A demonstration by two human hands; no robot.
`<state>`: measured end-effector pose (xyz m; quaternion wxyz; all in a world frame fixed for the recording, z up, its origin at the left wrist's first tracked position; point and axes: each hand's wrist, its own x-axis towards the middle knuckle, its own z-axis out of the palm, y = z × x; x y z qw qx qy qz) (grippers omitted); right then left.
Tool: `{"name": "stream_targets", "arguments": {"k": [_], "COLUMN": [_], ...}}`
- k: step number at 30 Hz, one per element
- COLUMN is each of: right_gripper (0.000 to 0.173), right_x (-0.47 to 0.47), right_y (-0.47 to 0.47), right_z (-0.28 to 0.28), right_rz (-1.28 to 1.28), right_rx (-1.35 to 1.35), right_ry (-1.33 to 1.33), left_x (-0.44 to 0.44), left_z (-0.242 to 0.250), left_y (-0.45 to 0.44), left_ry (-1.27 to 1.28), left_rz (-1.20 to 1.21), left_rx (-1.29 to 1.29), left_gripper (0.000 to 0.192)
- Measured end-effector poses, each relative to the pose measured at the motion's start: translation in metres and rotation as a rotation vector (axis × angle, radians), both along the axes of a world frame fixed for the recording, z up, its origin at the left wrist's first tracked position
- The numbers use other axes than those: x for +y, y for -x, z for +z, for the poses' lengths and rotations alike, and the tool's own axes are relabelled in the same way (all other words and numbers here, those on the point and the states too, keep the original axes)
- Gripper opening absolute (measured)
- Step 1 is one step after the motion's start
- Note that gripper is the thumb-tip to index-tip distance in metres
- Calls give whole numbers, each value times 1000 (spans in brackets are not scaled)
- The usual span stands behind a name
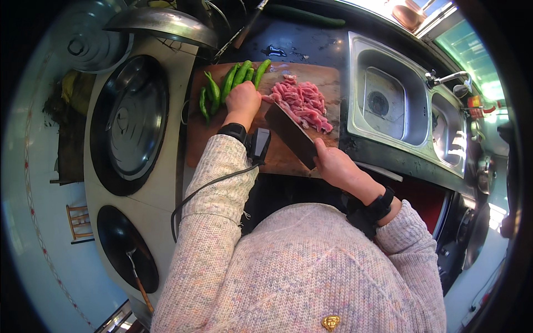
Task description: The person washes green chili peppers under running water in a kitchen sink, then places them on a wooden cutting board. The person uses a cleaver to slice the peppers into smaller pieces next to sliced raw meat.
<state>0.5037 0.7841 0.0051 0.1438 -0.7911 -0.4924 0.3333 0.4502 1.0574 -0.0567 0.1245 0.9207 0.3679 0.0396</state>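
My right hand [335, 162] is closed on the handle end of a cleaver [291, 135], whose broad dark blade lies slanted over the wooden cutting board [270, 158]. The blade's far end is beside a heap of raw meat strips [302, 102]. My left hand [243, 98] is curled over the board between the meat and several green peppers [227, 83]; its fingertips are hidden, so whether it grips a pepper or a bit of meat cannot be told. A slim green pepper [213, 92] lies left of that hand.
Right of the board is a steel double sink [389, 100] with a faucet [447, 78]. At the left, a large wok [129, 125] and a smaller wok [127, 249] with a spatula [139, 283] are set in the stove counter. A cucumber [306, 16] lies at the back.
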Motion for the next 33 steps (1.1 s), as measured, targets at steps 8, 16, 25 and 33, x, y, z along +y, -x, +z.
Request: {"name": "stream_targets", "arguments": {"k": [8,16,25,33], "right_gripper": [20,21,22,24], "right_x": [1,5,4,29], "right_y": [-6,1,11,16], "right_z": [-16,-13,8,13], "right_rz": [-55,-4,7,74], "right_rx": [102,18,10,-106], "right_ry": [-165,-193,-139,-91], "left_x": [-71,-113,-85,-78], "left_z": [6,-15,-43,-43], "left_y": [91,101,75,73], "left_ry": [984,591,444,528], "left_rz": [289,211,318,303], "left_rx": [-338,-416,-326,-271], "left_gripper": [26,30,23,19]}}
